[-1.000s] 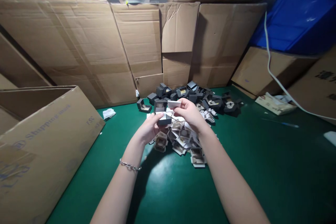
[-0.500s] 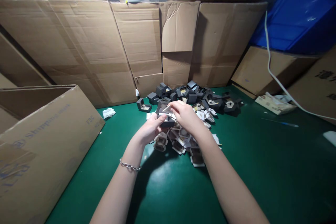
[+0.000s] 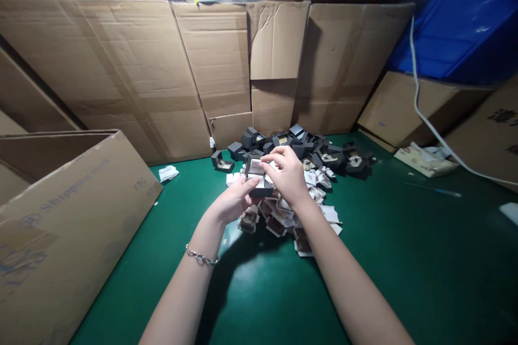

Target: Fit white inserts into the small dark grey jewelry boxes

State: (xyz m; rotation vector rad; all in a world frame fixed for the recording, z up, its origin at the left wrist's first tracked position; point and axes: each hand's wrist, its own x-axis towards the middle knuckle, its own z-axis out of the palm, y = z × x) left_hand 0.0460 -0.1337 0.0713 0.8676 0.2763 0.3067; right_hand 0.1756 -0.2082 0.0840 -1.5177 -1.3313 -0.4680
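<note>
My left hand [image 3: 233,200] is closed around a small black jewellery box [image 3: 264,191], which stands with its lid raised and white lining showing. Against the inside of that lid lies a white pad [image 3: 256,166], its right edge pinched by the fingertips of my right hand [image 3: 288,177]. Below and right of my hands spreads a heap of white and brown box inserts [image 3: 279,221], partly covered by my right wrist. Behind it, several black jewellery boxes [image 3: 297,149] are piled up, many with lids open.
A large open carton [image 3: 81,215] stands at the left on the green table [image 3: 251,302]. Stacked cardboard boxes [image 3: 210,54] wall off the back. At the right are a tissue packet [image 3: 424,160], a thin blue tool [image 3: 445,192] and a white cable [image 3: 424,118].
The white pad, tilted in front of the box before, now lies up against the inside of the lid. My right hand has turned more upright and moved with it.
</note>
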